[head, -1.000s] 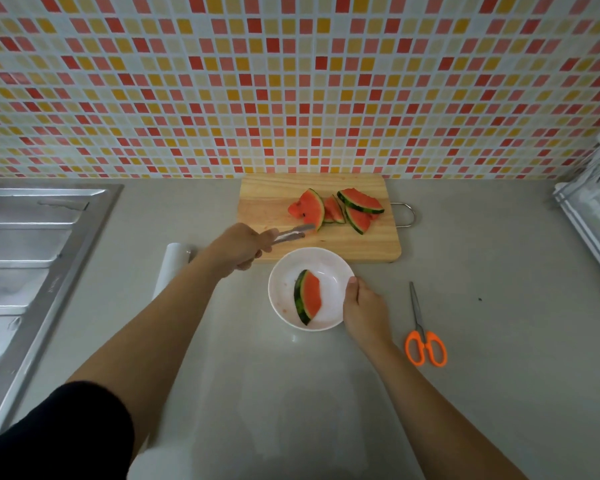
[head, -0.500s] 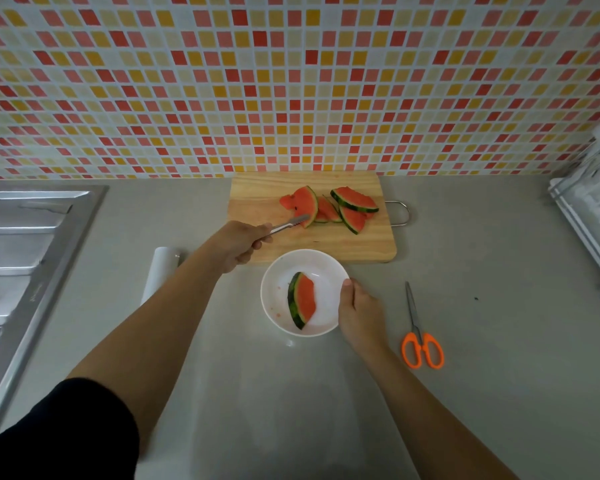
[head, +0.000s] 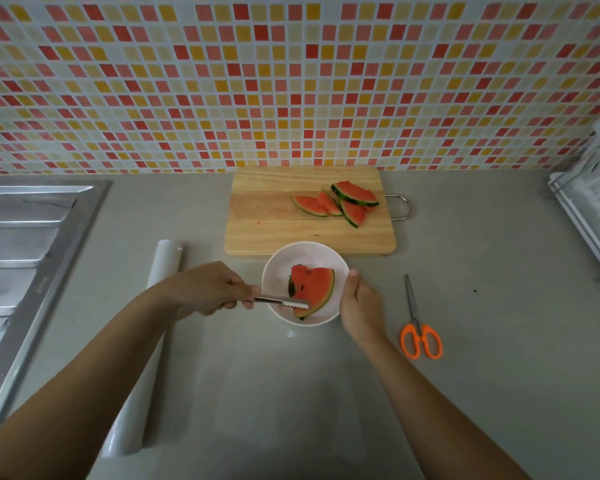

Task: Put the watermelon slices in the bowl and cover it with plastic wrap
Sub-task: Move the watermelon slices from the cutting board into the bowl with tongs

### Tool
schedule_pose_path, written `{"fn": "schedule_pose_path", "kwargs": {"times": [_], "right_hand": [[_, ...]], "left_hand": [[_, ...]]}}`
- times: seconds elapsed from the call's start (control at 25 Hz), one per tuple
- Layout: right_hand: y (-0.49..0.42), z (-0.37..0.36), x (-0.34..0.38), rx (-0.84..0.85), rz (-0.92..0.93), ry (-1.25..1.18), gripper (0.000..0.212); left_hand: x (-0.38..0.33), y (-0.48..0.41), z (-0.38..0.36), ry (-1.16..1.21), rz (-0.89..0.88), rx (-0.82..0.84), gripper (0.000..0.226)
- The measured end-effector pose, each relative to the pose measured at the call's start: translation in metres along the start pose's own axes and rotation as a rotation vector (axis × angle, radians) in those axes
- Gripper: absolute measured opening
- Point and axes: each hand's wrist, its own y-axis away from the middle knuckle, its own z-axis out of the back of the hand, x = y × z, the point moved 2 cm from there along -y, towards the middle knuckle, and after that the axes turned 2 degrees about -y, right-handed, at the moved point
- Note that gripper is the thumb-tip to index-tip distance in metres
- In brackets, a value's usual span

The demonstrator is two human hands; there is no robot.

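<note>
A white bowl [head: 329,258] stands on the counter in front of the wooden cutting board [head: 267,233]. My left hand [head: 208,292] grips metal tongs [head: 281,302], whose tips pinch a watermelon slice [head: 314,289] over the bowl. Under that slice the dark rind of another slice shows at its left edge. My right hand [head: 359,303] holds the bowl's right rim, thumb on the edge. Several more watermelon slices [head: 340,204] lie on the right part of the board. A roll of plastic wrap [head: 142,348] lies left of the bowl, partly under my left forearm.
Orange-handled scissors [head: 418,327] lie right of the bowl. A steel sink drainboard [head: 18,244] fills the left side. A white dish rack [head: 593,199] stands at the right edge. The tiled wall rises behind the cutting board.
My left hand carried a slice in the tongs from the cutting board back into the bowl, on top of the first slice. My right hand stayed on the bowl's rim.
</note>
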Motion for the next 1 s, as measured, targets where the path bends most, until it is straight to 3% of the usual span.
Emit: {"fn": "schedule_pose_path", "kwargs": {"times": [0.2,0.36,0.64,0.76,1.0], "right_hand": [[0.001,-0.001,0.003,-0.016,0.012,0.0,0.049],[0.002,-0.001,0.001,-0.016,0.027,-0.036,0.044],[-0.001,-0.003,-0.001,-0.028,0.001,-0.001,0.044],[-0.003,-0.004,-0.003,-0.039,0.011,-0.009,0.043],[-0.006,-0.004,-0.003,-0.073,0.068,0.046,0.043]], "left_hand": [[-0.03,-0.007,-0.013,-0.336,-0.02,-0.044,0.041],[-0.039,0.005,0.023,-0.679,-0.045,-0.15,0.055],[-0.05,-0.073,0.05,-0.606,-0.27,-0.637,0.043],[-0.037,-0.109,0.058,-0.646,-0.288,-0.625,0.052],[-0.038,-0.145,0.075,-0.693,-0.377,-0.484,0.048]]}}
